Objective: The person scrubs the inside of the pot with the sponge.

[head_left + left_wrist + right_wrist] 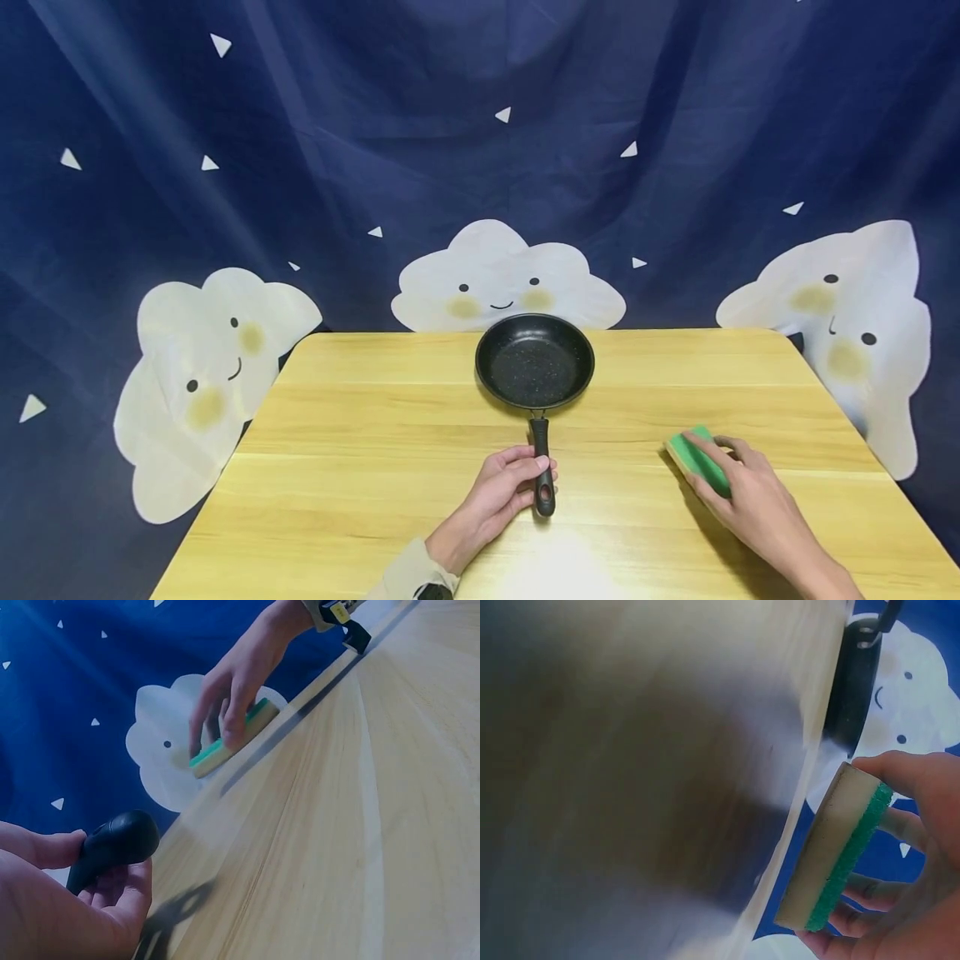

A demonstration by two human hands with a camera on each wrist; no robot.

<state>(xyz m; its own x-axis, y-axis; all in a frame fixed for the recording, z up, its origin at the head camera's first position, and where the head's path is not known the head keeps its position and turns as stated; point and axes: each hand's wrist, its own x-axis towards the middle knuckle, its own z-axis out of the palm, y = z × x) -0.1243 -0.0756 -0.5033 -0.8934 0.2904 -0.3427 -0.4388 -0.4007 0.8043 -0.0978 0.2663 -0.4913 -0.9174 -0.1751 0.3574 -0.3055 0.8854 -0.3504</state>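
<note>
A black speckled frying pan (535, 367) is near the far middle of the table, its inside facing up and its handle (542, 475) pointing toward me. My left hand (504, 490) grips that handle, thumb on top. In the left wrist view the handle's rounded end (124, 838) sits between thumb and fingers, its shadow on the wood. To the right of the pan, my right hand (753, 492) holds a green and cream sponge (699, 461) by its edges. The right wrist view shows the sponge (836, 851) with its cream side toward the table and green scouring side toward the palm.
The light wooden table (360, 467) has rounded far corners. Behind it hangs a dark blue curtain (420, 150) with white triangles and smiling clouds. A dark watch (433, 592) is on the left wrist, by a pale sleeve (408, 571).
</note>
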